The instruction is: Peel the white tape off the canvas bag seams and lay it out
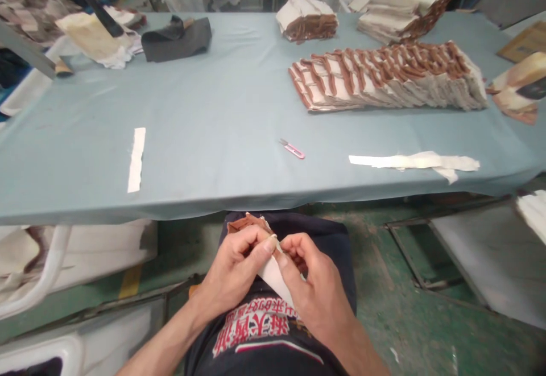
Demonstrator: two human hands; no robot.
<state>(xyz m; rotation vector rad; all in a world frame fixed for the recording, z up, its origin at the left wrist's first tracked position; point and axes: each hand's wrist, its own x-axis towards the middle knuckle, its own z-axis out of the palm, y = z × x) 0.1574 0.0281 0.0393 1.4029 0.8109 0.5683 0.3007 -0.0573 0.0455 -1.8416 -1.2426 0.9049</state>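
Both hands meet over my lap, below the table's front edge. A brown and white fabric piece (276, 278) is pinched between them, its white side hanging down toward the printed apron. My left hand (239, 262) grips the upper edge with thumb and forefinger. Close beside it, my right hand (313, 276) pinches the same edge, fingers curled. Brown material sticks out beyond the left fingers. On the table ahead lie pink-handled thread snips (292, 148), apart from both hands. What lies inside the curled fingers is partly hidden.
A blue-green cloth covers the table (205, 137). A short white strip (136, 160) lies left, longer white strips (409, 161) right. Behind stand a long row of folded brown-and-white pieces (384, 77), more stacks (307, 17) and dark fabric (177, 40). Metal frames (418, 262) stand below.
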